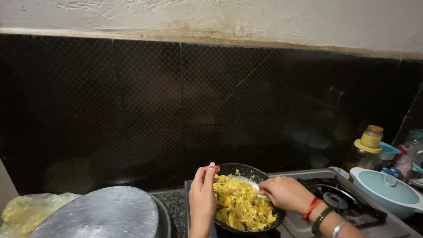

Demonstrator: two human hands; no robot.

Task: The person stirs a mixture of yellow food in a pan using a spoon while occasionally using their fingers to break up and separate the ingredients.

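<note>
The left hand grips the black pan rim; the right hand curls shut around a white spoon in yellow food.

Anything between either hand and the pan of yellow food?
Nothing visible. The left hand already rests against the rim of the black pan, and the right hand is over the yellow food, holding a pale utensil.
</note>
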